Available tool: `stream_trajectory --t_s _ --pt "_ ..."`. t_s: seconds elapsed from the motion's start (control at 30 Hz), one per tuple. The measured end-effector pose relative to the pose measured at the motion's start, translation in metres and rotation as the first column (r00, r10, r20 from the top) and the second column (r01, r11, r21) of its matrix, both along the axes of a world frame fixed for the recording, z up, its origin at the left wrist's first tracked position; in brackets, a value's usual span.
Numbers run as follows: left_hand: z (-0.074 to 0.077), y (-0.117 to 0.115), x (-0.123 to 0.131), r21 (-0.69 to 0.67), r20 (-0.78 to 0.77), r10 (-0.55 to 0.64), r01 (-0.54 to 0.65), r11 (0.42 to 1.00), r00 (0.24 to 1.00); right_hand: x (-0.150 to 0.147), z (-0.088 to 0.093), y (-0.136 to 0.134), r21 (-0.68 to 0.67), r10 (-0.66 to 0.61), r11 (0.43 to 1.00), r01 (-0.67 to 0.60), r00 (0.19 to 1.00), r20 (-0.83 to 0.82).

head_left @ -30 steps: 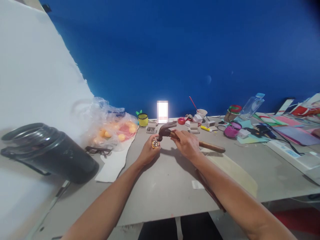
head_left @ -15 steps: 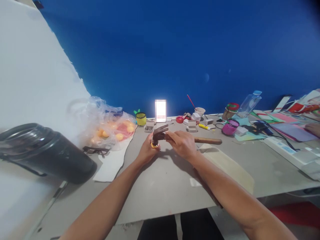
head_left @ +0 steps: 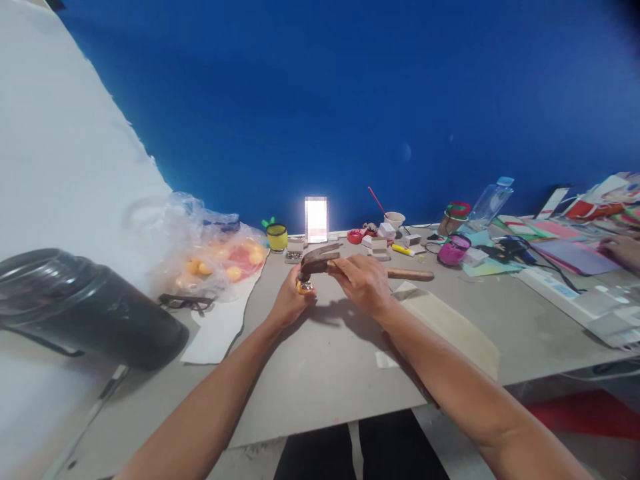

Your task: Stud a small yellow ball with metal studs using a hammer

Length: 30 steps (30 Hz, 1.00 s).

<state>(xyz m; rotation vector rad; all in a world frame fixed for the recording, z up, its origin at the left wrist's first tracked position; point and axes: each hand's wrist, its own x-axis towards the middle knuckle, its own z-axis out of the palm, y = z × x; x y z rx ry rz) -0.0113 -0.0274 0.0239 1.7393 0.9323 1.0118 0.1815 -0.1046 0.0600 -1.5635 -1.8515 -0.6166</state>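
Note:
My right hand (head_left: 367, 283) is wrapped round the wooden handle of a claw hammer (head_left: 411, 274), close up behind its dark metal head. In my left hand (head_left: 287, 307) sits a small orange, round-looking object (head_left: 305, 288) with shiny metal bits on top; its lower part is hidden by the fingers. The hammer's striking face hangs right over those bits, with a slight gap showing. Both hands are above the grey table (head_left: 300, 387). Behind them stands a small open box (head_left: 295, 253) with metal pieces in it.
A large dark flask (head_left: 95, 307) leans in at left, near glasses (head_left: 186, 302) and a plastic bag of orange balls (head_left: 215, 260). A beige sheet (head_left: 450, 327) lies by my right forearm. A power strip (head_left: 565, 300) and another person's hand (head_left: 620, 250) are at right.
The hammer head has lifted a little off the orange object, so the shiny bits show more. The whole view has shifted slightly, and both hands keep their grips.

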Motion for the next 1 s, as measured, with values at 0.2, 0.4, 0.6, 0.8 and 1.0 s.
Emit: stream_trajectory --t_s 0.2,0.4,0.6,0.8,1.0 --pt "0.0 -0.003 -0.003 -0.112 0.008 -0.079 0.08 0.99 0.997 0.023 -0.003 0.011 -0.251 -0.182 0.958 0.139 0.971 -0.157" --pt "0.0 -0.002 -0.003 -0.111 -0.018 -0.063 0.061 0.992 0.998 0.041 -0.014 0.025 -0.567 -0.327 0.807 0.164 0.924 -0.198" --pt "-0.001 -0.002 -0.003 -0.068 -0.128 -0.029 0.021 0.997 0.991 0.041 -0.024 0.031 -0.579 -0.326 0.789 0.207 0.939 -0.108" --pt "-0.002 0.0 -0.002 0.015 -0.146 -0.018 0.02 1.0 0.989 0.042 -0.034 0.035 -0.539 -0.292 0.821 0.188 0.95 -0.114" --pt "-0.006 0.003 -0.002 0.023 -0.108 -0.037 0.04 0.999 0.993 0.036 -0.021 0.037 -0.476 -0.269 0.867 0.15 0.943 -0.194"
